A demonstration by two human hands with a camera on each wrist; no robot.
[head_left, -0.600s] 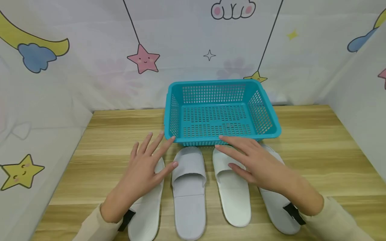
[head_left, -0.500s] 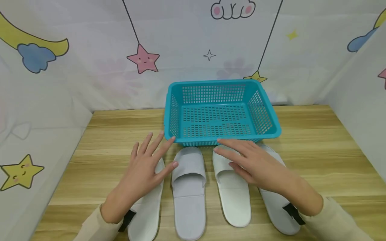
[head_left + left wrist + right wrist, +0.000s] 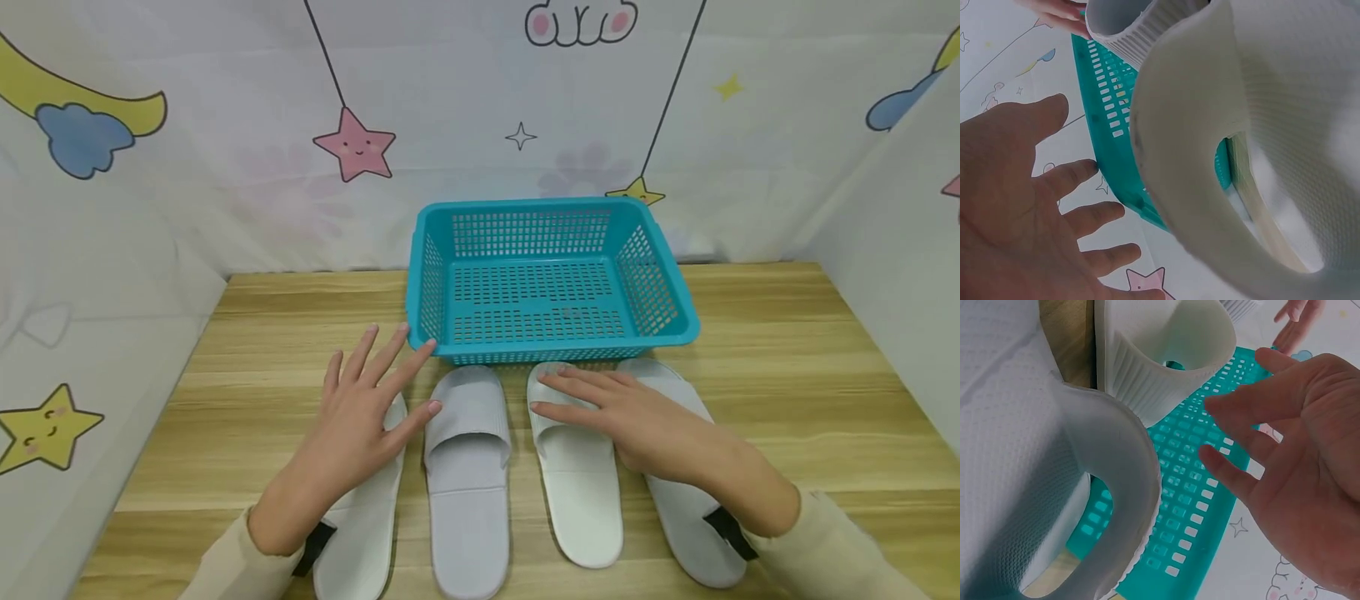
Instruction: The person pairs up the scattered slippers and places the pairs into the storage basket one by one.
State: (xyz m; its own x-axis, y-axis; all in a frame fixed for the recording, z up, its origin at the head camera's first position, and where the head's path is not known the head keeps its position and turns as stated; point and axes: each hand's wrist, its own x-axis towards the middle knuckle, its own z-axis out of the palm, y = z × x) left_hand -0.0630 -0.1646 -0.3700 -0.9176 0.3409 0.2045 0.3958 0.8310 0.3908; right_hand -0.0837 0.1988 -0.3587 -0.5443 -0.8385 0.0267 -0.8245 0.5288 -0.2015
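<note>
My left hand hovers with spread fingers over the leftmost slipper, a white one, whose strap it partly hides. Beside it lies a grey slipper with its whole top showing. To the right, my right hand is held above another white slipper and the rightmost grey slipper, its fingers stretched leftward over the white strap. Neither hand holds anything. In the left wrist view a white slipper strap looms beside the palm; in the right wrist view a grey strap does.
Behind the slippers stands a teal perforated basket with nothing in it. The wooden tabletop extends to both sides. A white cloth backdrop with printed stars encloses the back and sides.
My right hand has dipped slightly toward the slippers, its fingertips coming away from the basket's front rim and its thumb passing out of sight. The left hand stays nearly still.
</note>
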